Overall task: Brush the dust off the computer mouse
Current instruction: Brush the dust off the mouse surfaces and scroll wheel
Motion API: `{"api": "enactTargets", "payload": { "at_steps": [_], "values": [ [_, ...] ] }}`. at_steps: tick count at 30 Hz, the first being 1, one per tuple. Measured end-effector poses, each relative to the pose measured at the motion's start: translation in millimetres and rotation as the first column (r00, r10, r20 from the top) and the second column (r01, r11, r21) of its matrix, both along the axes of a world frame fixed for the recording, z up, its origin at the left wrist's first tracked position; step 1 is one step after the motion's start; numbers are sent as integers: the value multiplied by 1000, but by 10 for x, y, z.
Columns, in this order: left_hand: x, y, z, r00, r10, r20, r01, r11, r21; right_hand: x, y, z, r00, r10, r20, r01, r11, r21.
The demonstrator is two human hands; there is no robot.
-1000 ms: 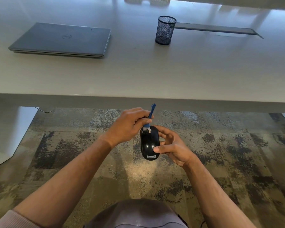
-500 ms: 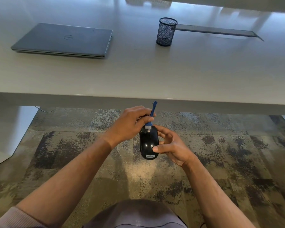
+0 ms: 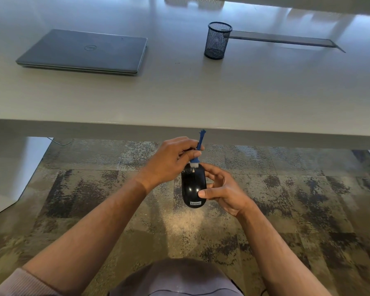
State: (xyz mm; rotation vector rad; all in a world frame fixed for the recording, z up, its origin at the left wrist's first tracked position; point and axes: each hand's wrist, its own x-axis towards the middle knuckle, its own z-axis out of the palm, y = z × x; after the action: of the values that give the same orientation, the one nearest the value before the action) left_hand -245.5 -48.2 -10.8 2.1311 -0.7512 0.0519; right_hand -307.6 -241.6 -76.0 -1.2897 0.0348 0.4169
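Left hand (image 3: 169, 161) fingers pinch blue brush (image 3: 198, 151), white bristles touching mouse (image 3: 193, 186) front. Right hand (image 3: 222, 192) grips black mouse, label "Lenovo", held over carpet (image 3: 286, 189). Beyond, desk (image 3: 201, 92): closed Dell laptop (image 3: 86, 51), mesh cup (image 3: 217, 40).

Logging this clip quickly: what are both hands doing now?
Left hand: closed on the blue brush.
Right hand: holding the black mouse.
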Motion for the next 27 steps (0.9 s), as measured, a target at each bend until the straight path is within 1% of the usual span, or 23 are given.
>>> {"api": "enactTargets", "payload": {
  "at_steps": [3,7,12,16,23,27],
  "values": [
    [9,10,-40,1000,-16,9,15,999,32,2,-8,-9,1000,-3,5,3,1000,-6],
    [54,118,-82,1000,5,-3,-5,997,72,-23,-40,-29,1000,-5,3,5,1000,-20],
    [54,127,-57,999,38,0,-38,998,48,-38,-28,-38,1000,-6,1,6,1000,-25],
    [-6,33,-25,1000,6,13,-6,1000,31,-17,8,-26,1000,-13,-10,13,1000,-11],
    [25,104,-83,999,-8,39,5,995,99,-39,-15,-23,1000,-12,-1,12,1000,-21],
    [58,177,-107,999,21,49,-26,993,114,-43,-25,-17,1000,-15,-20,15,1000,-22]
  ]
}}
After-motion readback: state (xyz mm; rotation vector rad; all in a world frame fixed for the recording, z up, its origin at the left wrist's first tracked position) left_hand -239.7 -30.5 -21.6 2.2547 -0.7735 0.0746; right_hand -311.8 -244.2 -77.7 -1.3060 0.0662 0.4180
